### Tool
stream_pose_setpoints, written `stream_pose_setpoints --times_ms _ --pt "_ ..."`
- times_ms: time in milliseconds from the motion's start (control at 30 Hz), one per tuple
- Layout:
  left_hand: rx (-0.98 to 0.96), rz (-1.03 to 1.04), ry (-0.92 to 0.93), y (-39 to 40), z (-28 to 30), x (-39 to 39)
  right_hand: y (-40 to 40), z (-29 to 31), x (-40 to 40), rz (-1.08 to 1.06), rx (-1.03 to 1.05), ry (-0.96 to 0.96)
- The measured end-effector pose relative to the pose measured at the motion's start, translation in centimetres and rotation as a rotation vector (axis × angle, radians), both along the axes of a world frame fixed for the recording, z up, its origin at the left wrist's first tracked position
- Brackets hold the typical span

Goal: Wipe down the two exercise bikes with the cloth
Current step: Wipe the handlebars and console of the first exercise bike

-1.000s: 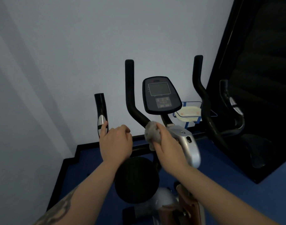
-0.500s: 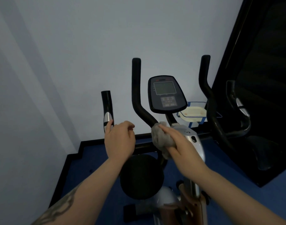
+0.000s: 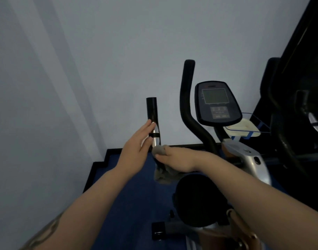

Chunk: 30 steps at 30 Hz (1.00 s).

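1. Both hands have shifted since half a second ago: the right hand (image 3: 174,160), which was rubbing the grey crumpled cloth (image 3: 163,166) near the silver stem below the console, has crossed over to the left handlebar grip, and the left hand (image 3: 136,148), then curled round the bar, has straightened.
2. Head view, surroundings: a pale grey-white wall (image 3: 100,51) fills the upper frame, and blue floor (image 3: 136,204) edged by a black skirting strip (image 3: 100,159) lies below. The black oval console with a grey screen (image 3: 216,103) stands right of centre, tilted back toward the person. Beside it rises a black curved upright handlebar (image 3: 186,105). Behind the console, a cream tray with blue tape (image 3: 243,129) sits near the wall. A dark machine frame (image 3: 302,105) crowds the right edge. The black round saddle (image 3: 199,197) sits beneath the right forearm, partly hidden by it.
3. Hands: the left hand lies flat, fingers straight and together, against the left side of the short black grip with a silver sensor band (image 3: 153,123). It holds nothing. The right hand is curled round the cloth, pressing it on the bar just below the silver band; loose cloth hangs under the palm. The two hands are close, on either side of the bar.
4. Axis: the grip stands nearly upright, its open end pointing up, leaning slightly left. The silver and black exercise bike (image 3: 248,159) faces the wall, away from the person.
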<state>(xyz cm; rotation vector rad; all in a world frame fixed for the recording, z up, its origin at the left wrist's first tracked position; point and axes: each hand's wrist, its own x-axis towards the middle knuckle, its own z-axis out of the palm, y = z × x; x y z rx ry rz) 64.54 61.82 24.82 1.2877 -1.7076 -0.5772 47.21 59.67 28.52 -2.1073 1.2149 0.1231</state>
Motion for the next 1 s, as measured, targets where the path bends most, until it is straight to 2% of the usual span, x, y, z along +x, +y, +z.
stream_pose_setpoints --times_ms 67,200,267,333,433,500,600,667,700,800,833,1000 --pt "-0.017 0.007 -0.034 -0.6 0.6 1.0 0.1 0.0 0.6 -0.058 0.073 -0.086" --pt "-0.026 -0.059 -0.062 -1.3 1.1 2.3 1.2 0.1 -2.1 -0.012 0.002 0.086" --pt "-0.050 -0.083 -0.047 -1.5 1.1 2.5 1.6 0.5 -0.9 -0.037 0.022 0.076" --pt "-0.071 -0.096 -0.021 -1.9 0.9 2.7 1.9 1.0 1.4 -0.140 0.026 0.001" --pt "-0.057 -0.145 0.008 -2.2 0.4 3.3 2.8 1.4 1.6 -0.338 0.187 -0.241" --pt "-0.052 -0.178 0.043 -2.3 0.2 3.5 3.7 1.4 0.6 -0.359 0.223 -0.253" --pt "-0.084 -0.164 0.127 -2.7 0.3 3.3 3.7 0.3 2.0 -0.323 -0.041 0.047" --pt "-0.112 -0.150 0.125 -3.1 0.6 3.4 3.0 0.2 4.6 -0.351 -0.199 0.089" --pt "-0.114 -0.150 0.133 -3.4 0.8 3.5 2.2 0.4 5.8 -0.426 -0.225 0.039" --pt "-0.104 -0.095 0.185 -5.0 2.0 3.7 -0.7 1.7 8.4 -0.800 -0.237 -0.264" --pt "-0.113 -0.066 0.199 -5.5 2.5 3.7 -1.3 1.9 9.1 -0.849 -0.293 -0.297" --pt "-0.157 -0.133 0.117 -7.7 4.2 4.1 0.8 -1.0 9.7 -0.732 -0.540 -0.199"
